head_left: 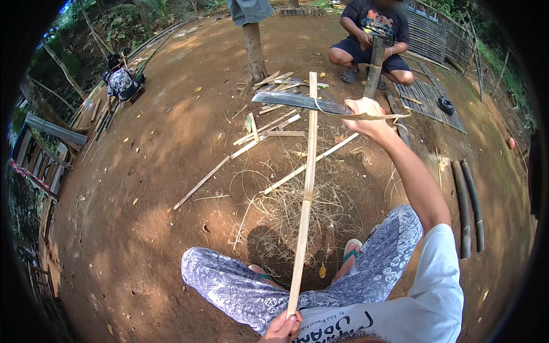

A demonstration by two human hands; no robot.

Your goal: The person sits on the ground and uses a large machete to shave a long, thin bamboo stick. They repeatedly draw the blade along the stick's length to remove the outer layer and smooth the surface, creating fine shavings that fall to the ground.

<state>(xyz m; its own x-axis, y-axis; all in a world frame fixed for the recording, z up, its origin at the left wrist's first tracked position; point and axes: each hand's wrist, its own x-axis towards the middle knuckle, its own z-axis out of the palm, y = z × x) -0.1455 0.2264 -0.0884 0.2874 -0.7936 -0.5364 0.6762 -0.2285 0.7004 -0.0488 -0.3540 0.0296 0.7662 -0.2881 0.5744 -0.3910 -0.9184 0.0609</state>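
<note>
My left hand [281, 329] grips the near end of a long pale bamboo slat [307, 188] that points away from me over the dirt. My right hand [366, 117] is stretched out ahead, closed on the handle of a machete [297, 101]. Its blade lies across the far part of the slat, pointing left. A thin peeled strip [389, 116] curls off to the right of my right hand. My knees in patterned trousers [240, 286] frame the slat.
Bamboo slats [269, 128] and dry shavings [297, 211] lie on the dirt ahead. A squatting person [372, 40] works a bamboo piece beside a woven mat [426, 94]. A post [253, 51] stands behind. Bamboo poles [469, 206] lie right. Another person [121, 83] sits far left.
</note>
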